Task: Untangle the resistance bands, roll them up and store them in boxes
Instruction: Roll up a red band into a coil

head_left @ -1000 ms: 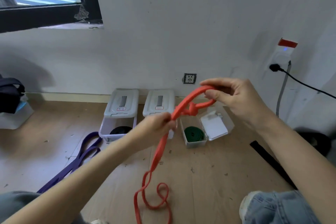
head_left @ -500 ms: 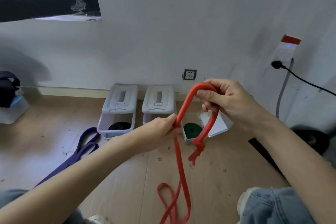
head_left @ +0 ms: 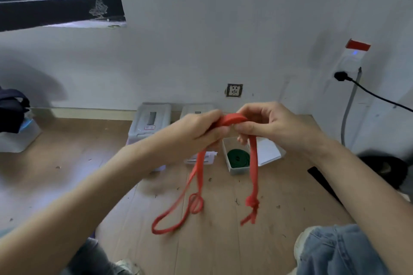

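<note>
Both hands hold a red resistance band up in front of me. My left hand grips its top bend from the left, and my right hand pinches it from the right. Two parts hang down. The right part ends in a knot above the floor. The left part trails into a small twist and a long loop. Behind the band an open white box holds a rolled green band. Two more white boxes stand by the wall, partly hidden by my left arm.
The wooden floor carries small bits of debris. A wall socket sits low on the wall. A black cable runs from a plug at the right. A dark bag lies at the far left. My knees fill the bottom corners.
My hands have come close together on the band's top bend. The knot has dropped lower on the right hanging part. The purple band at the left is now hidden behind my left arm.
</note>
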Tool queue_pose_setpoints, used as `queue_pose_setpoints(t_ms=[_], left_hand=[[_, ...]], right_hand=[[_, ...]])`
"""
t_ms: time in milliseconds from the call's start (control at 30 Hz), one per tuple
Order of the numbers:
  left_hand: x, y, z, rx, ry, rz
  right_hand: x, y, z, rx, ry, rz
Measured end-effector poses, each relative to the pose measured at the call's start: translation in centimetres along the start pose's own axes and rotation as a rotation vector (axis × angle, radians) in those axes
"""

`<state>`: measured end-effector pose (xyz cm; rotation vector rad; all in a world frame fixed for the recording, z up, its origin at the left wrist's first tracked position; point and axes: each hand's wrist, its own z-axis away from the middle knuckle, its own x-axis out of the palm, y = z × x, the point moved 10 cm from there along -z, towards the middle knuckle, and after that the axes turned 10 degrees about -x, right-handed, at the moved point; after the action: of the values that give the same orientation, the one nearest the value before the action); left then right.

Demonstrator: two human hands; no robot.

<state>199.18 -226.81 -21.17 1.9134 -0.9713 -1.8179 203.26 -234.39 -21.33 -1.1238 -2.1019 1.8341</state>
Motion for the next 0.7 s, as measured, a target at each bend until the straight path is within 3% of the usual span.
queue_pose_setpoints(t_ms=[233,333,433,533,700], left_hand=[[7.3,-8.2,1.8,-0.264,-0.210,-0.176],[4.1,-8.0,1.3,-0.303,-0.115,0.023],[-1.1,-4.5,0.7,-0.177,0.017,0.300],[0.2,-1.3,1.0,-0.077,-0.088,0.200],[4.4,-3.9,1.0,-0.169,-0.138,0.097]], right_hand=[[-2.6,0.8,0.4,-0.008,0.202,-0.090],[-2.2,1.4,1.1,0.075,0.047,-0.037],[0.2,2.0,1.8,0.158,-0.158,-0.002],[1.7,1.3,1.1,0.092,-0.120,-0.126],[0.5,0.9,0.5,0.004,0.026,-0.138]])
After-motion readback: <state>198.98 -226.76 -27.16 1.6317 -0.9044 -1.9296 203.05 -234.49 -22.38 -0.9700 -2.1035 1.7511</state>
